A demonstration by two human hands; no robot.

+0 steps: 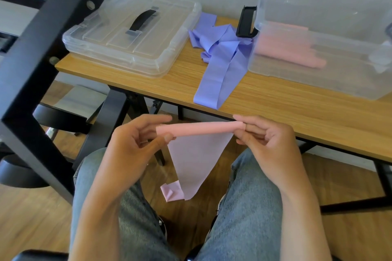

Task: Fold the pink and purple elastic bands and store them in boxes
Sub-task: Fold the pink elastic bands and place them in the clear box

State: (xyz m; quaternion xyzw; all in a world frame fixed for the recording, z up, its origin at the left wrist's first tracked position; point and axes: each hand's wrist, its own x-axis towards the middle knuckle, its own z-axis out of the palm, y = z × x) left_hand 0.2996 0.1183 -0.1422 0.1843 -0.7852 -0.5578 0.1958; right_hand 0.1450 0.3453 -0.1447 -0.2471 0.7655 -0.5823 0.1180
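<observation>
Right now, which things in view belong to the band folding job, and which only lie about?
Belong: pink band, rolled between left hand and right hand; purple bands on the table; open box holding pink rolls; closed box.
Lying about: black frame; chair.

a person sits facing a table [275,99], knees under the near view. both hands are raised in front of the table's near edge, above the lap. the left hand [131,144] holds the left end of a rolled band [199,129], the right hand [267,140] the right end; the band's loose tail hangs down between the knees. on the table, at the far left, lies a closed box [131,34] with its handle on top. at the far right stands an open box [318,55] with rolled bands [290,53] inside. between the two boxes lies a heap of loose bands [220,57], one end reaching the table's near edge. a frame post [36,65] stands left of the table.
</observation>
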